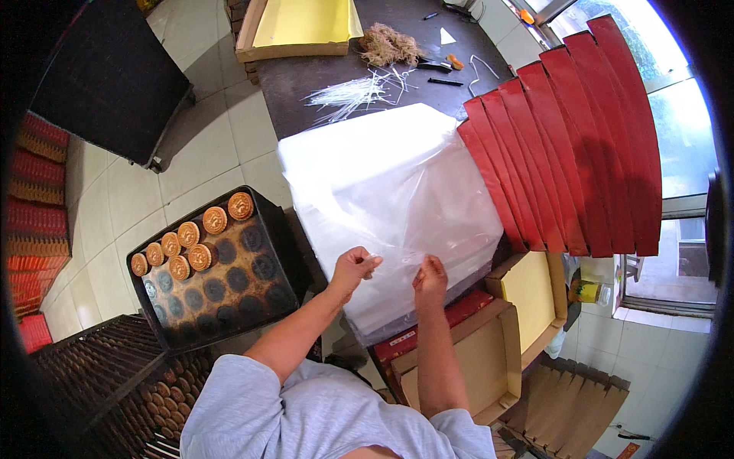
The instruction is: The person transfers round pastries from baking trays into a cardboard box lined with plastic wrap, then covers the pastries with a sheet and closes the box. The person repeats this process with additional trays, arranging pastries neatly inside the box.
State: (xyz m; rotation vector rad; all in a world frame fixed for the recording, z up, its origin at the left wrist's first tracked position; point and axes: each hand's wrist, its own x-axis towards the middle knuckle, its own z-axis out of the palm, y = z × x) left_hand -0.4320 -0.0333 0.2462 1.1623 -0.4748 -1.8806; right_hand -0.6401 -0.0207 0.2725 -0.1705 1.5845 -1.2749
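Observation:
A stack of clear plastic sheets or bags [378,189] lies before me on a dark table. My left hand [354,272] pinches the plastic film near the middle of the stack, thumb against fingers. To its right, my right hand [430,277] pinches the same film, and creases run up from between the two hands. On my left, a black baking tray [287,229] holds several round baked cakes [215,220] with stamped tops, along its far side. White twist ties [350,94] lie loose beyond the plastic.
Red box lids [573,143] are stacked at the right. Open cardboard boxes [484,356] stand near my right arm, one with yellow lining [530,298]. A yellow-lined box [298,51], brown fibre [390,45] and a black pen [445,82] are at the far side. A rack of cakes [172,401] stands lower left.

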